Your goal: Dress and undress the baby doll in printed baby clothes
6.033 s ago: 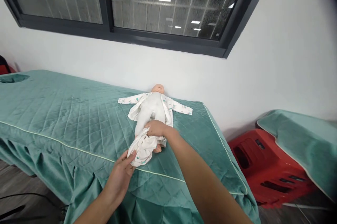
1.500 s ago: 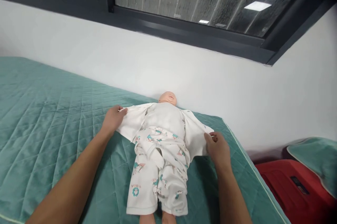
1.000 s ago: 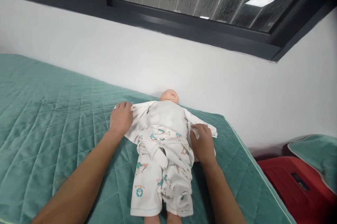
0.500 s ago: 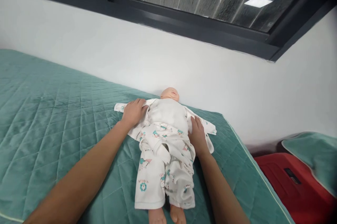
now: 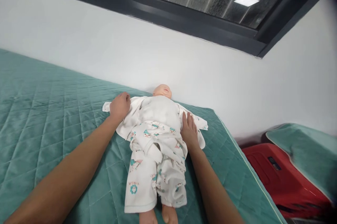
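A baby doll (image 5: 163, 91) lies on its back, its head by the wall and its bare feet toward me. It wears white printed trousers (image 5: 143, 182) and an open white baby shirt (image 5: 129, 122), spread to both sides over a plain white front. My left hand (image 5: 120, 105) is closed around the shirt's sleeve on the left, near the cuff; the fingertips are hidden. Against the doll's side on the right, my right hand (image 5: 189, 131) lies on the shirt with its fingers outstretched. The other sleeve (image 5: 201, 123) extends beyond it.
A green quilted cover (image 5: 65, 118) spreads beneath the doll, with its piped edge running down on the right. Beyond that edge are a red case (image 5: 273, 178) and another green cloth (image 5: 302, 150). Behind stands a white wall (image 5: 118, 52) under a dark window frame (image 5: 171, 17).
My left hand has moved outward from the shirt's chest edge to the sleeve, and its fingers have curled. The left shirt panel lies more spread. My right hand stays at the doll's side.
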Demonstrator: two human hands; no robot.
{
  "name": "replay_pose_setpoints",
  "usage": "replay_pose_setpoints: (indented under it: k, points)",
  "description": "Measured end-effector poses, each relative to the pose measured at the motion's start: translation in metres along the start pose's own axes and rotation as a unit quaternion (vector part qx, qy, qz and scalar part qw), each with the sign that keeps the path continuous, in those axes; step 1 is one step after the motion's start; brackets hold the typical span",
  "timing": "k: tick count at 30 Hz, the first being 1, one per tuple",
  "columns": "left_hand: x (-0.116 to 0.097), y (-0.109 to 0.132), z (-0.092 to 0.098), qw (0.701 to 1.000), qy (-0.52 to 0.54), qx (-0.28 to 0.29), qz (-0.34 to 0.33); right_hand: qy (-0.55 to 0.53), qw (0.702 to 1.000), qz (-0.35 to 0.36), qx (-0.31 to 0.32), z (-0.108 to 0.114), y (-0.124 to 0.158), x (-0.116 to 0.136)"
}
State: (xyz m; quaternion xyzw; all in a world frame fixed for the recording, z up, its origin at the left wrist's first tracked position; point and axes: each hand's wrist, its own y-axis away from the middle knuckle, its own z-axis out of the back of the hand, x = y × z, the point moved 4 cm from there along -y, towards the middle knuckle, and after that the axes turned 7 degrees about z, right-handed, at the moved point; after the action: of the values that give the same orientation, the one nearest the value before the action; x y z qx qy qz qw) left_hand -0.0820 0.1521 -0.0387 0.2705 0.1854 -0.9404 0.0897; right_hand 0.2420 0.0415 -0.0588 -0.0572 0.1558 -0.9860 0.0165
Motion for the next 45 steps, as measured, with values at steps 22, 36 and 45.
replay_pose_setpoints:
  k: [22,36,45]
  points:
    - [-0.007,0.171,0.040,0.911,-0.008,0.096,-0.400,-0.035,0.983,0.162,0.079,0.041,0.103,0.043]
    - [-0.013,0.169,0.038,0.934,-0.092,0.133,-0.317,-0.126,0.983,0.136,0.004,0.053,0.101,0.050]
    - [-0.002,0.156,0.042,0.980,-0.029,0.076,-0.179,-0.280,0.955,0.041,-0.094,0.047,0.097,0.024]
